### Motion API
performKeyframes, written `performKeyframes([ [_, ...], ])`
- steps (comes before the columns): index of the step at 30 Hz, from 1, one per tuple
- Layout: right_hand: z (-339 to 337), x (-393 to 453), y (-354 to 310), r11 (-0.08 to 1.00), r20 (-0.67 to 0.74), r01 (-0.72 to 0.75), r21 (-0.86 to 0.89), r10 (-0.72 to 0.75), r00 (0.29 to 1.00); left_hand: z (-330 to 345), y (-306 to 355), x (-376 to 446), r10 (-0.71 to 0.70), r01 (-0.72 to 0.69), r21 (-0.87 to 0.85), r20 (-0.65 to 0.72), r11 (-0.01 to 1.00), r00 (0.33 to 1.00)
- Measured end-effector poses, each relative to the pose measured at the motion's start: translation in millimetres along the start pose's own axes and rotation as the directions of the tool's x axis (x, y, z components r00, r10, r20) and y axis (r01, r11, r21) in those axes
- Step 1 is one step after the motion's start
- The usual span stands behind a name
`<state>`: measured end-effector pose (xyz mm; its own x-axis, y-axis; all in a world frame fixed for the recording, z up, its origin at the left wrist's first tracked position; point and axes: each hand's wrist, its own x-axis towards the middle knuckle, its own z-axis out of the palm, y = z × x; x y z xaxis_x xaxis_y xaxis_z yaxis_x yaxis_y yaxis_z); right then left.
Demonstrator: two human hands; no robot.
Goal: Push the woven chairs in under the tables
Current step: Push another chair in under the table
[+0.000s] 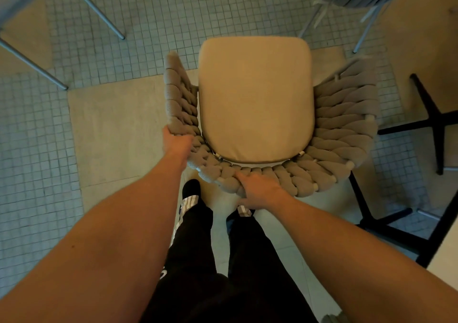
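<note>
Small-tiled floor [104, 25] with smooth slabs [111, 134] inset. Grey metal legs [99, 8] far left. Black cross base [436, 122] right. Dim, warm light.

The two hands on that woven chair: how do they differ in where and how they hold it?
The left hand grips the chair at its left rear corner, where the armrest begins; the right hand grips the middle of the curved back.
The left hand's fingers curl out of sight beyond the rim; the right hand's thumb lies in view on top.
Both hold the same woven rim, arms extended.
</note>
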<state>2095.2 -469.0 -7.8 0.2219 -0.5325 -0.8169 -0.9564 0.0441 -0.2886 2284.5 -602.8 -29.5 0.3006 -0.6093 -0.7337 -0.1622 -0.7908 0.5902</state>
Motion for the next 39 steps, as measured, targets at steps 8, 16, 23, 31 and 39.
performKeyframes([
  [8, 2, -29, 72, 0.989, 0.03, -0.036, -0.144, 0.041, 0.999, 43, -69, -58, -0.339, 0.352, -0.39, 0.103, 0.851, 0.935],
  [16, -26, -61, 169, 0.867, 0.065, -0.131, -0.48, 0.184, 0.981, 104, -105, -121, -0.417, 0.506, -0.536, 0.288, 0.675, 0.862],
  [23, -51, -69, 220, 0.732, 0.034, -0.187, -0.655, 0.276, 0.961, 148, -106, -168, -0.459, 0.599, -0.527, 0.385, 0.603, 0.801],
  [31, -49, -69, 229, 0.709, 0.018, -0.169, -0.684, 0.249, 0.968, 165, -93, -167, -0.564, 0.58, -0.53, 0.215, 0.618, 0.797],
  [39, -44, -61, 183, 0.748, -0.01, -0.198, -0.634, 0.248, 0.969, 131, -85, -131, -0.505, 0.5, -0.463, 0.126, 0.732, 0.854],
])
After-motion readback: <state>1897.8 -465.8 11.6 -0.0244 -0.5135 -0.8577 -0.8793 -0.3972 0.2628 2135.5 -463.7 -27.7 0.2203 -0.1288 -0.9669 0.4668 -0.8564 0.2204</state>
